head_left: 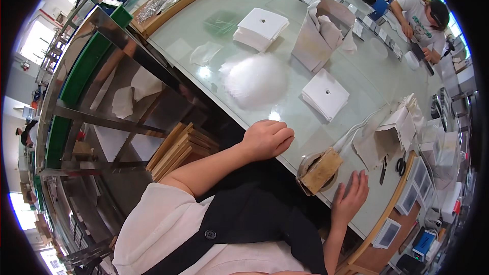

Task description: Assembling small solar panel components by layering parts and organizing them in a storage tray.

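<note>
My left hand point(267, 140) rests on the near edge of the pale green glass-topped table point(367, 71), curled into a loose fist with nothing visible in it. My right hand point(351, 193) lies flat on the table, fingers spread, holding nothing. Just left of it a brown cardboard block point(322, 169) sits on a round roll point(305, 165). A stack of white square sheets with a centre hole point(326, 94) lies beyond my hands. A fluffy pile of thin translucent sheets point(254, 79) lies beyond my left hand.
A second white stack point(262, 28) and a brown paper bag point(321, 33) stand farther off. A torn paper bag point(389, 132), scissors point(400, 165) and small boxes sit to the right. A seated co-worker point(423, 18) works at the far end. Wooden frames point(178, 150) lie below the table.
</note>
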`<state>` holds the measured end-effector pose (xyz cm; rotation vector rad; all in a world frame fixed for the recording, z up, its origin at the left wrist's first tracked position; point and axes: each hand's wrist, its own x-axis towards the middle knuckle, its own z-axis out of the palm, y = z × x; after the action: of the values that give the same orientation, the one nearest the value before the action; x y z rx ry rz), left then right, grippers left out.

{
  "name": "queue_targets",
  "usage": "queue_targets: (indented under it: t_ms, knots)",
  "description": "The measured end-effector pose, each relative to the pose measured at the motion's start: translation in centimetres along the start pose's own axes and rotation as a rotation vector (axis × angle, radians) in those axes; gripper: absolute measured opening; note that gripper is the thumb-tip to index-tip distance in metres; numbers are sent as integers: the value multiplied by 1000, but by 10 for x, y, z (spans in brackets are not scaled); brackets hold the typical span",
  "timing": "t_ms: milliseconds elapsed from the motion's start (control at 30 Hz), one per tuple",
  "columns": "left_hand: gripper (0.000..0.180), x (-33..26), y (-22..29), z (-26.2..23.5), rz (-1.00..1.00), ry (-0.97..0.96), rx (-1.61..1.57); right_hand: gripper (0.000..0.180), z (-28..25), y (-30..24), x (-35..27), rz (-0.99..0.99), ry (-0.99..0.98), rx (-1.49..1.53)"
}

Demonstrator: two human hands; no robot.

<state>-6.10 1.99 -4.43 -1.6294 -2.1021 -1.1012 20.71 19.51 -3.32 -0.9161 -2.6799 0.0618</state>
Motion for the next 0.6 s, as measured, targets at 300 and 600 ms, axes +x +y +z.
queue_targets:
  t_ms: [300,600]
  knots:
    - [10,-1,-4,2,19,14,-61,39,-5,0,0,45,12,85]
    - [6,5,-6,4,-102,-45,-88,41,-54,-34,121,-89,181,367]
